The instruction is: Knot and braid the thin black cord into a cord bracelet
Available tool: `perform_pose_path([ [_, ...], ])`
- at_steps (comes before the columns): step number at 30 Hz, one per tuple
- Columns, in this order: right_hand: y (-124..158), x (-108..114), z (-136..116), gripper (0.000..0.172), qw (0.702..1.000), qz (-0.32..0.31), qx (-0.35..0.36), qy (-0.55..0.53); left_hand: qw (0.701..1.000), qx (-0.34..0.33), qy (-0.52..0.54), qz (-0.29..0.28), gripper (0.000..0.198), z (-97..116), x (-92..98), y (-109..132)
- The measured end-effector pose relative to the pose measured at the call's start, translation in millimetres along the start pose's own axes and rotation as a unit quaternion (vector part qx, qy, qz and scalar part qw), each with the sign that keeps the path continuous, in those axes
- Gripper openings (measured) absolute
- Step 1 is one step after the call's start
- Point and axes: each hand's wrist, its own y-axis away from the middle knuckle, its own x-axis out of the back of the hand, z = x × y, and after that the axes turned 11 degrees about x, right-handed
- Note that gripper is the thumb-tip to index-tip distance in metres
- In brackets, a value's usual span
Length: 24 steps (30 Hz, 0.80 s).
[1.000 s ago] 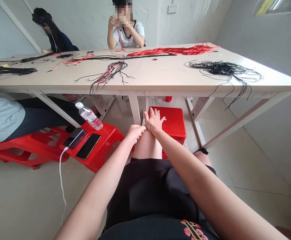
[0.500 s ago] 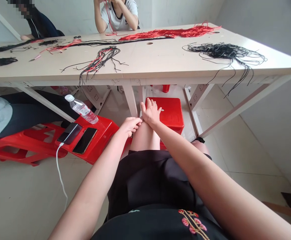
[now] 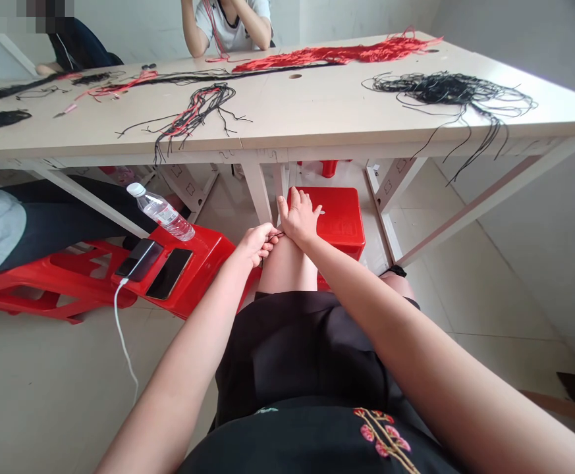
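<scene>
My left hand (image 3: 260, 243) is closed in a pinch on a thin dark cord (image 3: 280, 234) beside my knee. The cord runs from those fingertips toward the heel of my right hand (image 3: 299, 214). That hand lies over the knee with its fingers stretched out, the palm pressing down where the cord passes under it. Most of the cord under the palm is hidden. Bare skin of my leg (image 3: 287, 266) shows just below both hands.
A white table (image 3: 311, 105) ahead bears black cords (image 3: 440, 89), red cords (image 3: 346, 56) and a mixed bundle (image 3: 195, 112). Red stools (image 3: 336, 214) stand below. A water bottle (image 3: 166, 214), a phone (image 3: 169, 273) and a power bank (image 3: 139, 258) rest at left. Two co-workers sit across.
My left hand has drawn slightly back from the right one, and more of the cord shows between them. My right hand stays on the knee. The view has tilted a little.
</scene>
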Motion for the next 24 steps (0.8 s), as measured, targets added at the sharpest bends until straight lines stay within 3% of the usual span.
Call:
perform_pose_path([
  [5, -0.9, -0.4, 1.1, 0.064, 1.0, 0.009, 0.006, 0.003, 0.999, -0.001, -0.015, 0.036, 0.008, 0.7, -2.8, 0.7],
  [17, -4.3, -4.2, 0.6, 0.065, 1.0, 0.009, 0.016, 0.022, 0.998, 0.001, -0.021, 0.056, 0.009, 0.4, 3.7, -3.9],
  [24, -1.1, 0.5, -3.5, 0.063, 1.0, 0.02, 0.011, 0.006, 0.992, -0.035, -0.091, 0.085, 0.008, -1.5, 10.8, 0.9],
])
